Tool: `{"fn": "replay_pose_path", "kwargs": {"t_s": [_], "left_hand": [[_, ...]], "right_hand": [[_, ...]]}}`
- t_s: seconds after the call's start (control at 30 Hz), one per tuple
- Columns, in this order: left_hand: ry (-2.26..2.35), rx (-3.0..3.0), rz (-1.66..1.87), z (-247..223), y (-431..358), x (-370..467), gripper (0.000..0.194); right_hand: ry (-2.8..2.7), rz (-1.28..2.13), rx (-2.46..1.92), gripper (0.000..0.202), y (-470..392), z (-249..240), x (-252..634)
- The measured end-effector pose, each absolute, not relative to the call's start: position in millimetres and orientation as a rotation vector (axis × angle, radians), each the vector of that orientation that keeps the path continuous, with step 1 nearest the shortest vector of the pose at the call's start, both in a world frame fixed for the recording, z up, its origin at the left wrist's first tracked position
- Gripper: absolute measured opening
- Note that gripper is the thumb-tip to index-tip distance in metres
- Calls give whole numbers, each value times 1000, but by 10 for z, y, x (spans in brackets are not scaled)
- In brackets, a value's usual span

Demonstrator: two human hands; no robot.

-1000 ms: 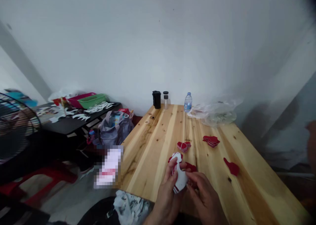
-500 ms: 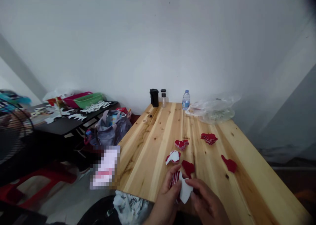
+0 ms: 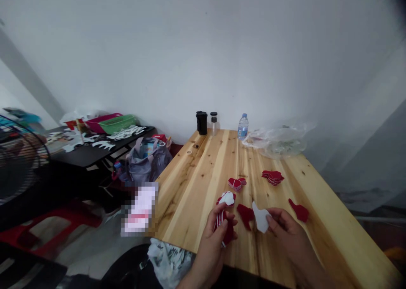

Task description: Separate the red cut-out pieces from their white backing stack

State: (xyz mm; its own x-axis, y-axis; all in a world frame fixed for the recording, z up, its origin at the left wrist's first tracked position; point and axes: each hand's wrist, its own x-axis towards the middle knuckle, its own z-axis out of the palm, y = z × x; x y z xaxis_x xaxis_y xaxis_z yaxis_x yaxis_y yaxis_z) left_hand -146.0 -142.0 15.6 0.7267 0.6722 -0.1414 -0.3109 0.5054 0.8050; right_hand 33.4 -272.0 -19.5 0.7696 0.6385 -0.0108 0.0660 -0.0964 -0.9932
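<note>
My left hand (image 3: 218,234) is closed round a stack of red cut pieces with white edges (image 3: 227,232), above the near edge of the wooden table. Between the thumb and fingers of my right hand (image 3: 285,225) is a single white cut piece (image 3: 261,219). It hangs just right of a red piece (image 3: 245,216) lying on the table. Beyond my left hand sits a small pile topped by a white piece (image 3: 227,198). Farther back are a banded red bundle (image 3: 237,183) and a red stack (image 3: 272,177). Another red piece (image 3: 298,210) lies to the right.
On the wooden table (image 3: 190,196) a black cup (image 3: 201,123), a clear jar (image 3: 214,126), a water bottle (image 3: 243,127) and a plastic bag (image 3: 279,141) stand near the wall. A bag of scraps (image 3: 171,261) hangs below the near left edge. A fan (image 3: 19,162) stands far left.
My right hand has moved right, drawing the white piece away from the stack in my left hand. The view has shifted slightly.
</note>
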Motion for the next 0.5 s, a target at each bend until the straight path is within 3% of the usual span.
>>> {"fn": "replay_pose_path", "kwargs": {"t_s": [0.27,0.5], "left_hand": [[490,751,589,209,-1388,-1467,40],[506,697,598,262,-1401,-1455,45]], "right_hand": [[-623,572,-1590,30,-2684,-22,362],[-988,627,-1678,24,-2415,190,518]]}}
